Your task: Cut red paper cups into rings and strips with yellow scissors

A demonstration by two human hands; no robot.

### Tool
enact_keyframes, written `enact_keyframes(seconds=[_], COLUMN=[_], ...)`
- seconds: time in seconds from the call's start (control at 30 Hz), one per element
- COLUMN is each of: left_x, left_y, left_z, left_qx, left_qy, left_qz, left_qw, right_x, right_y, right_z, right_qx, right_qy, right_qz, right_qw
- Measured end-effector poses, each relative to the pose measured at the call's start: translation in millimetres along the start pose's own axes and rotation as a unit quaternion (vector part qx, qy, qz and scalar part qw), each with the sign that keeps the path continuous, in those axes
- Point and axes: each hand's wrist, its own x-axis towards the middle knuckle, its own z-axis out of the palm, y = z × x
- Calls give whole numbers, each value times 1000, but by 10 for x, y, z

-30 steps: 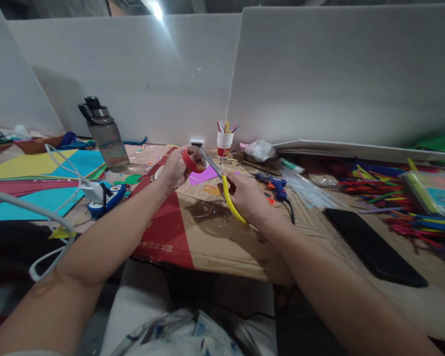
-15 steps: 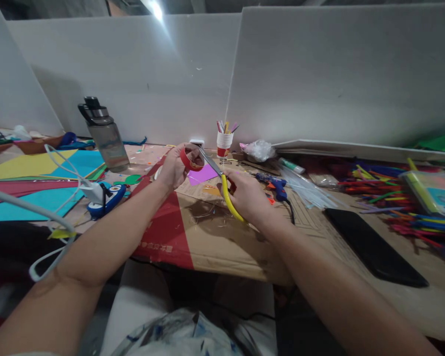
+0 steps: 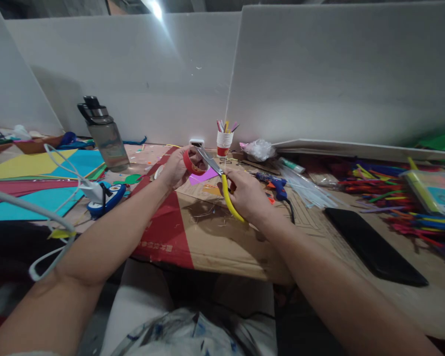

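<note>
My left hand (image 3: 176,169) grips a red paper ring (image 3: 190,164), held up above the cardboard. My right hand (image 3: 244,192) is closed round the yellow handle of a pair of scissors (image 3: 228,198). The scissors' metal blades point up and left and reach the right side of the red ring; their tips are at its upper edge. Below and behind the ring lie a purple paper piece (image 3: 204,176) and a small orange piece (image 3: 212,190) on the cardboard (image 3: 222,247).
A water bottle (image 3: 107,136) and coloured sheets (image 3: 25,202) are at the left. Paper cups with sticks (image 3: 224,141) stand at the back. A blue glue gun (image 3: 279,189), a black phone (image 3: 374,245) and pipe cleaners (image 3: 381,188) lie to the right. A white cable (image 3: 22,203) hangs near my left arm.
The red ring in my left hand has shifted slightly right and turned, so its opening shows more. The scissors' blades look slightly farther apart. My right hand has hardly moved.
</note>
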Motion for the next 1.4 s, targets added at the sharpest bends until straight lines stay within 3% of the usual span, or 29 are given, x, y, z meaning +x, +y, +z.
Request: enact_keyframes(seconds=[0.23,0.4,0.57,0.83,1.4], left_x=[-6,18,28,-26,7], left_y=[29,15,12,-8,0], left_z=[18,12,-4,49,-35], left_qx=[30,1,-1,15,22], left_qy=[-28,29,75,28,-25], left_qz=[3,-6,44,-7,-10], left_qw=[999,1000,996,999,999], right_x=[-6,3,7,-16,-22], right_y=[-6,-21,-38,8,0], right_z=[-12,-17,-17,20,27], right_qx=[-7,-17,-35,4,-55], right_qy=[-5,-13,-18,-3,-7], right_qz=[-1,9,23,4,8], right_qw=[1000,1000,999,1000,998])
